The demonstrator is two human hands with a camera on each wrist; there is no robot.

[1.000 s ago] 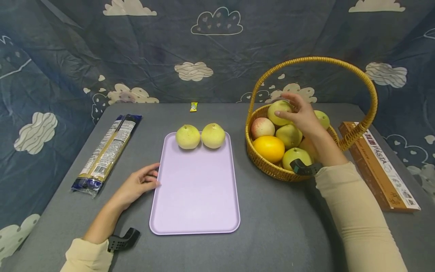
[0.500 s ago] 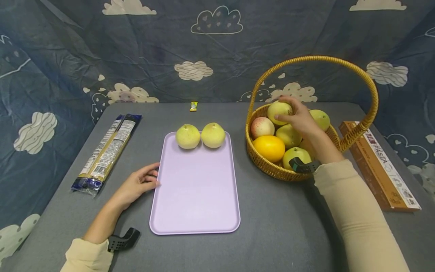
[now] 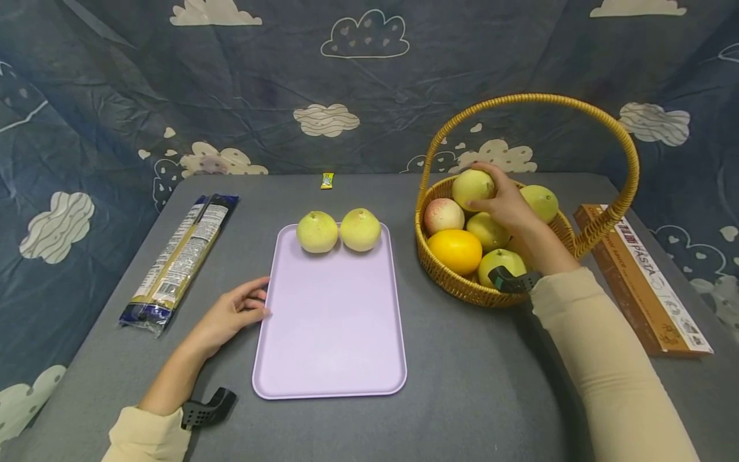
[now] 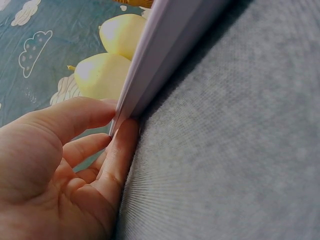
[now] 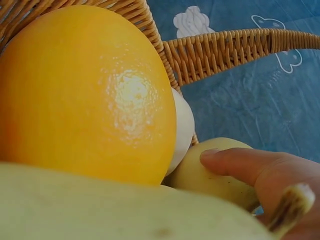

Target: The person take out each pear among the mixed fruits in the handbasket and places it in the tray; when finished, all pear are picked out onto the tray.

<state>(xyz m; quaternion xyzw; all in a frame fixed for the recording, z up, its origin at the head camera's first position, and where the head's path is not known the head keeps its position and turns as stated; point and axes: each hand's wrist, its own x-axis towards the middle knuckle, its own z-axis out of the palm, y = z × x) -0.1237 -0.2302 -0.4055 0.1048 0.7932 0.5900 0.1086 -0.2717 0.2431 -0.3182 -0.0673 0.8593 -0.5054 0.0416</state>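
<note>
My left hand [image 3: 229, 314] pinches the left rim of a lilac tray [image 3: 329, 321], which lies flat on the table. In the left wrist view, the thumb [image 4: 75, 117] is on the rim and a finger lies against its outer side. Two pale yellow pears, a left one [image 3: 317, 231] and a right one [image 3: 360, 230], sit at the tray's far end. My right hand [image 3: 508, 200] reaches under the handle of a wicker basket [image 3: 456, 287] and grips a pear [image 3: 472, 186] at its back left. Part of that pear is hidden by the hand.
Around the held pear lie a peach [image 3: 443, 216], an orange-yellow fruit [image 3: 455, 251] and several more pears. A pasta box [image 3: 643, 282] stands right of the basket. Two noodle packs [image 3: 179, 260] lie at the left, and a small yellow packet [image 3: 327, 180] near the back edge.
My right hand has come down slightly and settled its fingers round the pear in the basket. The left hand and the tray have stayed in place.
</note>
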